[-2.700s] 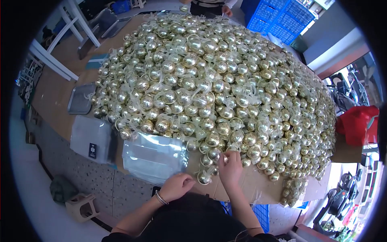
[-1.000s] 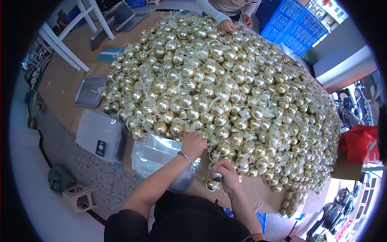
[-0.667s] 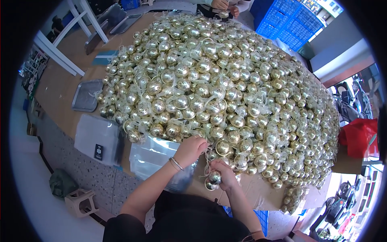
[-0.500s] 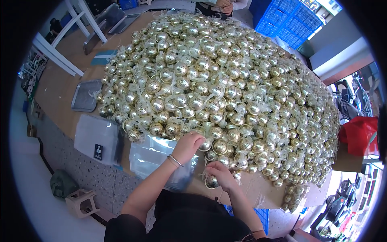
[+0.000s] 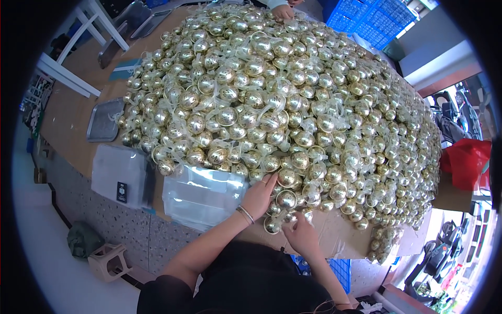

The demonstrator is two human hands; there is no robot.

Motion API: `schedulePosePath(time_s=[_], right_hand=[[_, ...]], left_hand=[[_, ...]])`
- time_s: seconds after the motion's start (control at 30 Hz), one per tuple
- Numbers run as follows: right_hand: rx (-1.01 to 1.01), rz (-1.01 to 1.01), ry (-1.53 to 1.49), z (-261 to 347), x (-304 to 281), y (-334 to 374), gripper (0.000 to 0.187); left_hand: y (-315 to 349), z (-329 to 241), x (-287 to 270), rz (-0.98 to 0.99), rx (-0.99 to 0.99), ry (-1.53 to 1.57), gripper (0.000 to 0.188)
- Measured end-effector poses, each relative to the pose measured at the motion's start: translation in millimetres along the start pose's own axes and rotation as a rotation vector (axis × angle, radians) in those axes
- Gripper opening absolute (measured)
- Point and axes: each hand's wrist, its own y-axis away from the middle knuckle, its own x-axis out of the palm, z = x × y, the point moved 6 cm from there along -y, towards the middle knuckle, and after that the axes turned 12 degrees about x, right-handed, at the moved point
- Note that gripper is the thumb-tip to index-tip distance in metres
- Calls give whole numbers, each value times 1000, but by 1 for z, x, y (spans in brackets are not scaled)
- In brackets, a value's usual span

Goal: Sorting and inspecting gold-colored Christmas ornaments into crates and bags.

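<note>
Head view: a huge heap of gold baubles point(image 5: 272, 104) spread over a brown surface point(image 5: 68, 104), each ball shiny, round, with pale ribbon loops among them. Left hand point(image 5: 259, 196) laid flat on the near edge of the heap, fingers loosely spread over a few balls, not clenched; bracelet at the wrist. Right hand point(image 5: 302, 235) just below it, fingers curled toward one gold bauble point(image 5: 272, 225) at the very front edge of the pile; whether actually pinched or only touched, cannot tell. Clear plastic boxes point(image 5: 201, 196) just left of the left hand, a second stack point(image 5: 120, 175) further left, a grey tray point(image 5: 104, 120) beyond that. Red bag point(image 5: 468, 162) at far right, blue crates point(image 5: 374, 18) at the top, another person's hand point(image 5: 283, 10) at the far edge of the heap.

Likely light, hollow, thin-shelled and slippery, so probably easy to crush or send rolling; best taken by the ribbon loop or cupped gently around the body, not squeezed.
</note>
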Motion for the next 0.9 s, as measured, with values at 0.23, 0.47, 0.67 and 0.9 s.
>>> schedulePosePath(time_s=[0.23, 0.47, 0.67, 0.9], right_hand=[[-166, -292, 212, 52, -16, -29, 58], [-289, 566, -871, 23, -22, -57, 74], [-263, 958, -1419, 11, -10, -42, 75], [-109, 937, -2363, -28, 6, -15, 70]], left_hand=[[-19, 3, 16, 278, -172, -36, 93], [0, 9, -51, -248, -218, 348, 86], [7, 13, -61, -186, -441, 1025, 47], [3, -96, -51, 0, 86, 406, 54]])
